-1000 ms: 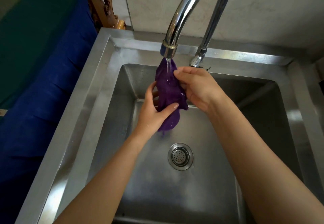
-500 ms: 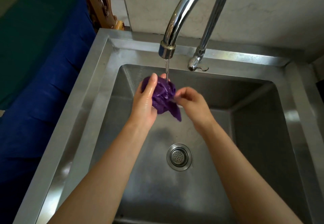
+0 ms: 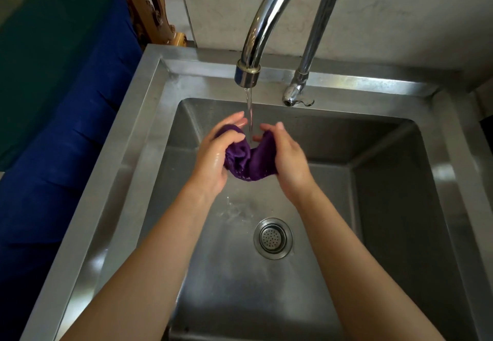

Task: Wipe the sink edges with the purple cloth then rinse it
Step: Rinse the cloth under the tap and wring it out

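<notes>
Right now both the left hand [image 3: 213,159] and right hand [image 3: 288,161] grasp the bunched purple cloth [image 3: 248,161] at frame centre under the tap [image 3: 246,73], where hard squeezing in the stream [image 3: 249,105] could spray water over the sink [image 3: 128,132] rim.

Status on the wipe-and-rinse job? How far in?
Wiping looks over: the purple cloth is off the sink rim, though the frame can't confirm every edge got wiped. In hand: rinsing; left hand and right hand both grip the bunched cloth under the water stream from the faucet. Left: finish rinsing, probably wring out, shut the faucet off.
</notes>
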`<state>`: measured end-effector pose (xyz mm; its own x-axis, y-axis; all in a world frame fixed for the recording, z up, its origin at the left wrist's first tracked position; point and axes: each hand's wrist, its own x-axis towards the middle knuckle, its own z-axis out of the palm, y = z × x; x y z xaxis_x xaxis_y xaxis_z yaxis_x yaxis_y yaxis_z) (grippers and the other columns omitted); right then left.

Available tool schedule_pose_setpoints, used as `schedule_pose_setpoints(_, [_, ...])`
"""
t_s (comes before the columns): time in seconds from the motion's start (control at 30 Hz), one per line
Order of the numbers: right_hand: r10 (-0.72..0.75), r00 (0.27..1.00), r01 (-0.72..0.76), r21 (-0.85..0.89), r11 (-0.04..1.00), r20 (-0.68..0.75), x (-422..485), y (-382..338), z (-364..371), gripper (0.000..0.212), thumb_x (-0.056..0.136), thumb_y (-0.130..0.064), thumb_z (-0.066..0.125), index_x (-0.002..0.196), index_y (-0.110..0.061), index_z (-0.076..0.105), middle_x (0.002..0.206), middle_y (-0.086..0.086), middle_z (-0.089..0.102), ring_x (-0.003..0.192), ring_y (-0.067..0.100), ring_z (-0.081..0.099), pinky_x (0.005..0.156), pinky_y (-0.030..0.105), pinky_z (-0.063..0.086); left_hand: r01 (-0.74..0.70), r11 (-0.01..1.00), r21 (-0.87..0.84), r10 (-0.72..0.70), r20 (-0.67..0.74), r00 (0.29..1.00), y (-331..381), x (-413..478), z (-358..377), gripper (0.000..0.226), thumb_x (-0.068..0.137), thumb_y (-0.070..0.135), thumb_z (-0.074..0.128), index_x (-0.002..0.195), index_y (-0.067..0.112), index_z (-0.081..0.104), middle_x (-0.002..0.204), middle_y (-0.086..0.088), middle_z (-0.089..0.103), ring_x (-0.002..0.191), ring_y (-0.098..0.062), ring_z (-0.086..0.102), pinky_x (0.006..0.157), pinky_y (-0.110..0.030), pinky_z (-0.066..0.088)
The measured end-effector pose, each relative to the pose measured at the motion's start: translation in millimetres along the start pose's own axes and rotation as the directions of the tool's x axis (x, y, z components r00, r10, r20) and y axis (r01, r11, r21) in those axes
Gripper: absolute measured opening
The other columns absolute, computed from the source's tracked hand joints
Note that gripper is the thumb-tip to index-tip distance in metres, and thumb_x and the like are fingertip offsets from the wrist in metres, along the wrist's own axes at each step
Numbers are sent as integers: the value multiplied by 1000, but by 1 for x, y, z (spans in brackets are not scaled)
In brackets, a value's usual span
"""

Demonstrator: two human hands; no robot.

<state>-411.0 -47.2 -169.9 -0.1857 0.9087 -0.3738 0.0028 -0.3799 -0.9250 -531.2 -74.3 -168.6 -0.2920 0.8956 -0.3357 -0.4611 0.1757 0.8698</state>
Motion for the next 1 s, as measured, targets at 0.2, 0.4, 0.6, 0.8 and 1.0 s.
schedule_pose_setpoints(0.2, [-312,949,306,-357,883,44,-12,0,27,44,100,-31,21,131,-27,51,122,-13,56,122,1,36,115,38,19,64,998,-9,-63,107,992,-13,-5,6,58,86,47,54,136,18,47,134,-9,56,123,-19,54,108,-39,39])
schedule_pose_setpoints(0.4, [-286,957,270,-490,829,44,12,0,29,57,96,-45,8,146,-23,25,156,-6,22,145,5,0,116,40,-18,83,991,100,-97,138,986,-16,-3,5,34,97,32,46,124,17,58,121,0,66,114,-11,60,96,-25,48])
schedule_pose_setpoints(0.6, [-148,989,132,-347,928,-20,26,-18,12,55,98,-48,19,142,-18,34,150,0,35,142,15,22,119,40,8,318,947,-53,-317,37,948,-13,2,17,32,86,34,61,100,6,67,96,-12,74,87,-20,71,78,-32,55])
schedule_pose_setpoints(0.8, [51,938,-93,-107,990,-342,39,-25,-35,51,94,-51,34,123,-11,47,113,8,62,92,22,66,87,43,54,347,914,-212,-360,-26,933,-9,12,20,9,83,18,66,86,10,63,95,-13,69,97,-29,65,93,-42,51])
schedule_pose_setpoints(1.0, [59,989,-105,-368,924,-133,66,-56,-40,44,93,-45,46,109,-6,57,80,4,64,59,12,52,56,24,47,265,964,-22,-265,-13,964,-6,11,24,20,81,6,64,101,8,61,92,-12,68,88,-28,66,73,-35,57])
